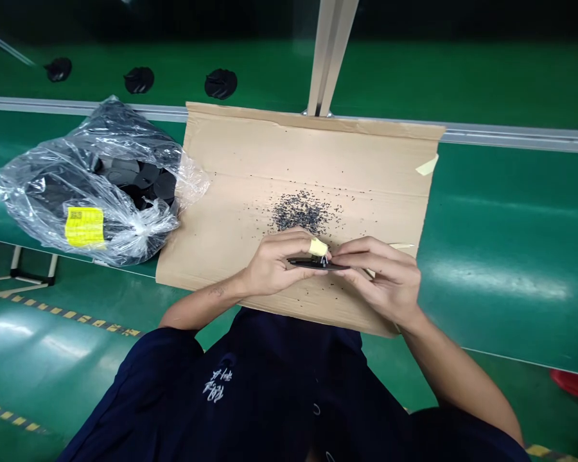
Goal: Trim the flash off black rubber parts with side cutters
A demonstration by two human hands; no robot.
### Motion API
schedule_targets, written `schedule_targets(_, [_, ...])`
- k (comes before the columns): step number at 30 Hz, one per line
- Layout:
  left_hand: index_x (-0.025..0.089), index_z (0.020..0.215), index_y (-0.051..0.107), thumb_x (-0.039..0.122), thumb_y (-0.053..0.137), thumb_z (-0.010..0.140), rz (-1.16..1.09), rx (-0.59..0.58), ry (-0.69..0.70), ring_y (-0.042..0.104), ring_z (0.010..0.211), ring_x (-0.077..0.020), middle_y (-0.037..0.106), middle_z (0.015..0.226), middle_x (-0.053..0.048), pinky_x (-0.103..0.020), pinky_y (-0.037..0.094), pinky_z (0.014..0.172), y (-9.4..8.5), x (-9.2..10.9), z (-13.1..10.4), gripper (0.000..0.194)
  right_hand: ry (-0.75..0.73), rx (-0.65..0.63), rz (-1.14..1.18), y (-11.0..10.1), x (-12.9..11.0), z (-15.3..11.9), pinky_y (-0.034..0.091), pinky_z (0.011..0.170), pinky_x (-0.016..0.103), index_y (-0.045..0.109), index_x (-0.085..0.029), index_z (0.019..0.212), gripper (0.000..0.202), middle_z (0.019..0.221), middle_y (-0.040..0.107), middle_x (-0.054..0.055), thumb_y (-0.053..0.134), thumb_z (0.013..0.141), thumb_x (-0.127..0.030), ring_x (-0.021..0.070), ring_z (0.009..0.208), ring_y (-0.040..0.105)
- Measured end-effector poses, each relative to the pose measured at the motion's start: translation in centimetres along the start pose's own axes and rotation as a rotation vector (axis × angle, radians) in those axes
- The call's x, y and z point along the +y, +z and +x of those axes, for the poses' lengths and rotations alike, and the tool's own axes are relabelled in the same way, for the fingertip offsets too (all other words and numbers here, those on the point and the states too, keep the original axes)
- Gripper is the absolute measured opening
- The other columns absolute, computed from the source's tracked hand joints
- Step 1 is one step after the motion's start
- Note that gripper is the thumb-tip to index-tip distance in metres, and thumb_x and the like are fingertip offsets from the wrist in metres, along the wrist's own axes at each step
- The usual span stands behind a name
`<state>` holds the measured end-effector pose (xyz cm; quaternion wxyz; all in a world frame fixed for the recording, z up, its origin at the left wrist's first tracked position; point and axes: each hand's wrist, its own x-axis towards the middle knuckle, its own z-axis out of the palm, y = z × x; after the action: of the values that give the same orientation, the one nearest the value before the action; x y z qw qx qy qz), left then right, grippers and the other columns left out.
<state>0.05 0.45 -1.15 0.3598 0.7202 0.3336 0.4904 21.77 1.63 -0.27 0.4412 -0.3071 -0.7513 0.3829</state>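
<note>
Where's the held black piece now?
In the head view, just right of centre, left hand and right hand grip the black piece, just below the scattered black bits.

One thin black disc (306, 264); one yellow finger wrap (318, 247); one cardboard sheet (221, 147); one pale strip (427, 165) at its upper right corner; one clear bag (38, 173); one yellow label (85, 226); three black clumps (220, 84); one metal post (331, 58); small black bits (301, 213) — too many to count; bagged black pieces (149, 183) — several, overlapping, total hidden.

Factory workshop: green workbench (491, 218), striped floor tape (70, 314).
</note>
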Motion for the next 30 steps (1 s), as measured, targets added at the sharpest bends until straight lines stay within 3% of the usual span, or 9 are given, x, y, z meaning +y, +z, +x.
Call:
schedule_targets(4, [0.017,0.09,0.074,0.045,0.081,0.084,-0.228,-0.152,-0.188,0.072,0.084,-0.0159,0.076,0.088,-0.007,-0.029,0.06,0.079,-0.6,0.2,0.3,0.03,-0.028,-0.012,0.059,0.5,-0.1,-0.3,0.064,0.07,0.027,0.081,-0.023,0.1,0.015,0.095,0.077,0.007,0.076,0.089,-0.015,0.0171,0.083,0.075])
schedule_targets(8, [0.017,0.101,0.076,0.073,0.071,0.079,-0.471,-0.251,-0.327,0.074,0.095,-0.0197,0.076,0.103,-0.012,-0.033,0.062,0.089,-1.1,0.0,0.5,0.06,-0.006,0.035,0.03,0.4,0.0,-0.5,0.065,0.071,0.028,0.081,-0.025,0.098,0.013,0.095,0.078,0.006,0.075,0.09,-0.017,0.0167,0.081,0.075])
schedule_targets(11, [0.018,0.1,0.079,0.064,0.067,0.089,-0.537,-0.21,-0.396,0.075,0.094,-0.0171,0.077,0.101,-0.01,-0.03,0.062,0.087,-0.9,-0.4,0.4,0.048,0.029,0.037,0.001,0.1,0.1,-0.5,0.065,0.071,0.031,0.082,-0.025,0.098,0.011,0.096,0.078,0.007,0.075,0.09,-0.021,0.0181,0.082,0.076])
schedule_targets(14, [0.016,0.092,0.079,0.048,0.082,0.084,-0.505,-0.121,-0.457,0.075,0.083,-0.0144,0.078,0.091,-0.007,-0.023,0.061,0.074,-0.2,-0.8,0.1,0.033,0.036,0.04,-0.017,0.0,0.0,-0.3,0.066,0.076,0.034,0.081,-0.025,0.103,0.016,0.101,0.078,0.008,0.079,0.087,-0.023,0.0201,0.087,0.075])
schedule_targets(17, [0.016,0.089,0.08,0.046,0.083,0.082,-0.498,-0.107,-0.442,0.074,0.078,-0.0136,0.078,0.087,-0.007,-0.022,0.06,0.069,0.2,-0.9,-0.1,0.031,0.037,0.045,-0.01,-0.2,-0.3,-0.2,0.066,0.075,0.035,0.081,-0.025,0.098,0.013,0.1,0.077,0.008,0.081,0.085,-0.024,0.0203,0.085,0.075])
schedule_targets(22, [0.019,0.085,0.081,0.044,0.078,0.088,-0.453,-0.186,-0.312,0.072,0.079,-0.0151,0.078,0.084,-0.007,-0.027,0.06,0.075,0.1,-0.3,0.1,0.026,0.015,0.019,0.1,0.1,-0.2,-0.4,0.063,0.068,0.031,0.079,-0.024,0.091,0.004,0.09,0.075,0.006,0.079,0.088,-0.025,0.0183,0.079,0.072])
schedule_targets(27, [0.019,0.112,0.076,0.071,0.053,0.094,-0.461,-0.139,-0.362,0.074,0.102,-0.0212,0.078,0.11,-0.012,-0.034,0.061,0.092,0.8,-0.3,0.2,0.059,0.018,0.269,-0.099,1.1,0.3,-0.5,0.06,0.07,0.036,0.077,-0.025,0.091,0.005,0.087,0.072,0.004,0.079,0.087,-0.025,0.0186,0.076,0.069])
schedule_targets(28, [0.02,0.117,0.074,0.069,0.058,0.092,-0.435,-0.113,-0.359,0.074,0.107,-0.0218,0.077,0.115,-0.012,-0.035,0.06,0.096,1.0,-0.4,0.2,0.058,0.025,0.272,-0.138,1.0,0.3,-0.5,0.06,0.071,0.036,0.076,-0.025,0.092,0.004,0.088,0.072,0.004,0.077,0.089,-0.026,0.0185,0.078,0.068])
schedule_targets(30, [0.019,0.118,0.073,0.055,0.074,0.089,-0.349,-0.064,-0.375,0.074,0.109,-0.0209,0.077,0.117,-0.01,-0.031,0.059,0.096,1.2,-0.5,-0.1,0.047,0.046,0.159,-0.183,0.0,0.5,-0.6,0.061,0.078,0.037,0.075,-0.025,0.1,0.01,0.097,0.072,0.005,0.074,0.092,-0.032,0.0196,0.087,0.07])
